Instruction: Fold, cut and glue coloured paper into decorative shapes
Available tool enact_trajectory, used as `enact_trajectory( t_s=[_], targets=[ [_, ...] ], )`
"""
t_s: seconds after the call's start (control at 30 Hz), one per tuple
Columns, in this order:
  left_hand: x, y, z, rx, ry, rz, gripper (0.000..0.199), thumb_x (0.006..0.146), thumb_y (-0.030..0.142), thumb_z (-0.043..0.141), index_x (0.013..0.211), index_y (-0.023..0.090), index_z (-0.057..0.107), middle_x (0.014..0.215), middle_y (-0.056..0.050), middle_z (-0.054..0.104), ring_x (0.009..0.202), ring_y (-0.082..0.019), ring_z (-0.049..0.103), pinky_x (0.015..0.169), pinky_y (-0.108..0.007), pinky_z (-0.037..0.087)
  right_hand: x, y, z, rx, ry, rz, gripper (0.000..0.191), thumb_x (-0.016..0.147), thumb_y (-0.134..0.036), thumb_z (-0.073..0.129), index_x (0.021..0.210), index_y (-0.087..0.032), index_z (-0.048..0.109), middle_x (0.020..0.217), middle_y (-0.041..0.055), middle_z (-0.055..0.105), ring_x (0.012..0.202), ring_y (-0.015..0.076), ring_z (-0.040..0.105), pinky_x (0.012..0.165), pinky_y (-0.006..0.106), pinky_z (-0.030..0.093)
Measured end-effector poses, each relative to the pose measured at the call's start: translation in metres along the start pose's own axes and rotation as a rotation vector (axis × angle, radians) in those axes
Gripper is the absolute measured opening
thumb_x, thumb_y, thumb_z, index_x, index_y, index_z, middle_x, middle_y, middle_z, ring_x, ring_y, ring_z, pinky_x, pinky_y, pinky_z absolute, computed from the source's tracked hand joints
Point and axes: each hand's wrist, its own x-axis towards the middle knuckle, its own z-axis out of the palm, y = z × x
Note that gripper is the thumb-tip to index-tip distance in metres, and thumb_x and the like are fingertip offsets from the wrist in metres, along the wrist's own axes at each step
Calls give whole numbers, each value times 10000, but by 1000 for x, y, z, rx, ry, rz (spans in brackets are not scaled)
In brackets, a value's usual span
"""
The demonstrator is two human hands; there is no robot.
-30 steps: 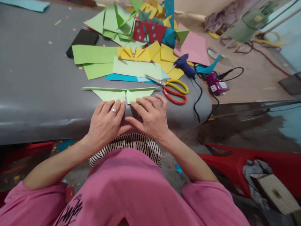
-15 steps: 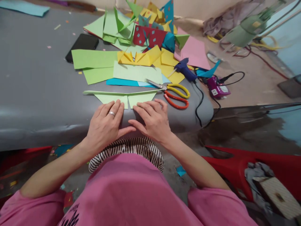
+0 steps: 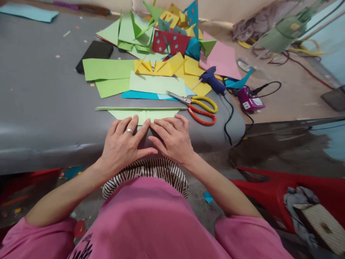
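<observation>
A pale green folded paper (image 3: 126,113) lies near the front edge of the grey table, with a raised strip along its far side and a crease at its middle. My left hand (image 3: 124,138), with a ring, rests on its lower left part, fingers spread. My right hand (image 3: 174,138) lies flat on its lower right part, fingers apart, its index fingertip close to that of my left hand. Scissors (image 3: 194,106) with one yellow and one red handle lie just beyond my right hand, the blades pointing left.
Behind the paper lie green sheets (image 3: 110,69), a yellow folded piece (image 3: 168,67), a black phone (image 3: 94,55) and a heap of coloured paper shapes (image 3: 172,41). A blue glue gun (image 3: 212,80) with a black cable and a purple box (image 3: 250,100) are at right.
The two halves of the green paper have come together at the middle, and its far strip lies straighter. My left index finger has moved right, toward my right hand.
</observation>
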Motion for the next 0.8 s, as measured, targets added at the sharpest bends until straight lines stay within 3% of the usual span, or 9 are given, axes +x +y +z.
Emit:
enact_trajectory(
  t_s=[0.17,0.3,0.47,0.63,0.8],
  targets=[
    [1,0,-1,-1,-24,14,750,896,699,543,1426,170,576,1420,-237,591,1234,-389,553,1046,-551,390,12,9,-7,-25,-4,74,340,1057,-357,458,1286,-228,673,1321,62,707,1175,257,562,1089,468,286],
    [3,2,2,-29,26,29,823,891,755,481,1434,141,552,1458,-235,570,1286,-391,529,1066,-539,371,31,16,-3,-68,-36,116,387,1068,-360,421,1371,-219,617,1374,78,671,1228,279,531,1067,472,283],
    [9,2,10,-114,39,58,951,869,824,406,1428,65,531,1445,-243,584,1300,-381,549,1114,-501,363,43,16,8,-63,-93,95,354,1078,-345,396,1253,-231,682,1259,70,717,1169,260,554,1044,444,276],
    [12,-2,12,-161,18,63,865,891,742,506,1428,63,522,1455,-249,572,1340,-372,537,1141,-507,365,46,16,11,-70,-106,122,332,1060,-318,446,1305,-217,646,1273,105,687,1169,267,539,987,427,301],
    [13,-5,12,-167,26,89,833,916,688,523,1434,37,505,1451,-252,575,1342,-356,541,1157,-491,361,46,19,14,-32,-97,120,298,1060,-317,451,1172,-216,709,1202,87,710,1132,255,556,967,417,307]
  ],
)
